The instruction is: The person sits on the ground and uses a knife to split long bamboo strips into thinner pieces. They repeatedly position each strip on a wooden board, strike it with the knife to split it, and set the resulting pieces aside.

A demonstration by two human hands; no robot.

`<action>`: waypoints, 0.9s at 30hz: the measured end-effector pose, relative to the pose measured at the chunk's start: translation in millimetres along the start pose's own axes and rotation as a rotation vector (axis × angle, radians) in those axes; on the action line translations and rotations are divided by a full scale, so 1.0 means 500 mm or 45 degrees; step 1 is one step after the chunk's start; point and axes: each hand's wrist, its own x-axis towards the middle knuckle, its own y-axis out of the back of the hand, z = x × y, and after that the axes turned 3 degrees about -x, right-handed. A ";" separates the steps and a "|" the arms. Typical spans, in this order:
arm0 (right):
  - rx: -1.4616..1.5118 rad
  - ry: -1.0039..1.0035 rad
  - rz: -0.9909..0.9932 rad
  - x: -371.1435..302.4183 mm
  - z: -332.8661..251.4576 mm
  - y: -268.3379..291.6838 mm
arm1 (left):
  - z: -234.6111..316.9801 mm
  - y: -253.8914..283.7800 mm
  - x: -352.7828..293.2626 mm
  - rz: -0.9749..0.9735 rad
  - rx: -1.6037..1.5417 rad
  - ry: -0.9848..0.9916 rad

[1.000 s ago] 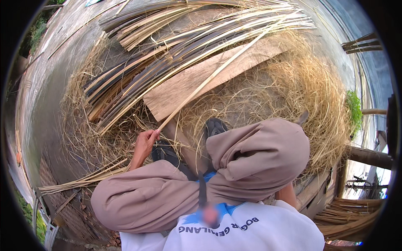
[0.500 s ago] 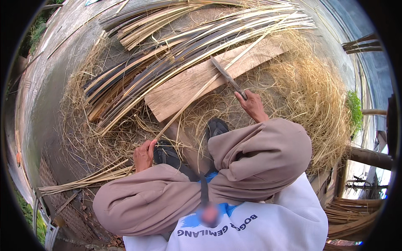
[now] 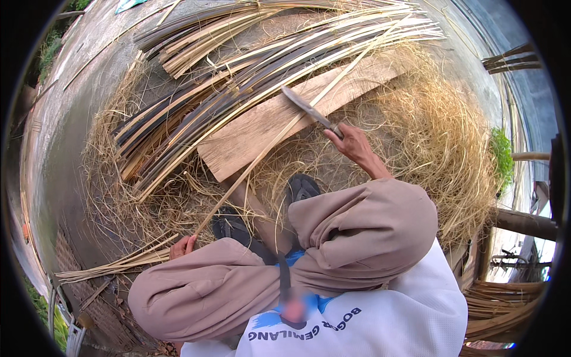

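Pinching, apparently, a long pale strip [image 3: 269, 149] in the left hand [image 3: 183, 246], half hidden behind the trouser leg [image 3: 205, 268]. Gripping a knife [image 3: 309, 109] in the closed right hand [image 3: 351, 143], with the blade crossing over the strip ahead of that hand, above a wooden board [image 3: 238, 143]. Facing bundled strips [image 3: 238, 89] beyond both hands, with curly shavings [image 3: 440, 149] heaped to the right hand's right.

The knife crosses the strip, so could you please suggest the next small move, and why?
Perhaps draw the strip back with the left hand, holding the knife steady in the right hand: the knife crosses the strip over the board, and the left hand holds the strip's lower part.
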 end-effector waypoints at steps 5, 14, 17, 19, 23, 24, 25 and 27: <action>0.035 -0.062 0.162 0.041 0.140 0.015 | -0.072 0.025 -0.077 -0.035 -0.094 0.155; 0.506 -0.256 -0.006 -0.044 -0.055 -0.057 | 0.148 0.021 0.105 -0.664 -0.867 0.283; 0.297 0.281 -0.101 -0.164 -0.222 -0.109 | 0.221 -0.006 0.182 -0.864 -0.901 0.503; 0.098 0.333 -0.308 -0.184 -0.236 -0.100 | 0.185 -0.017 0.206 -1.082 -1.107 0.581; 0.101 -0.098 0.099 -0.084 -0.006 -0.050 | 0.203 -0.013 0.211 -1.095 -1.069 0.612; 0.177 -0.170 0.061 -0.069 -0.033 -0.045 | 0.205 -0.026 0.215 -1.077 -1.100 0.549; 0.255 -0.241 0.023 -0.057 -0.061 -0.040 | 0.208 -0.040 0.211 -1.058 -1.099 0.549; 0.240 0.103 -0.084 -0.106 -0.120 -0.060 | 0.196 -0.031 0.204 -0.992 -1.054 0.564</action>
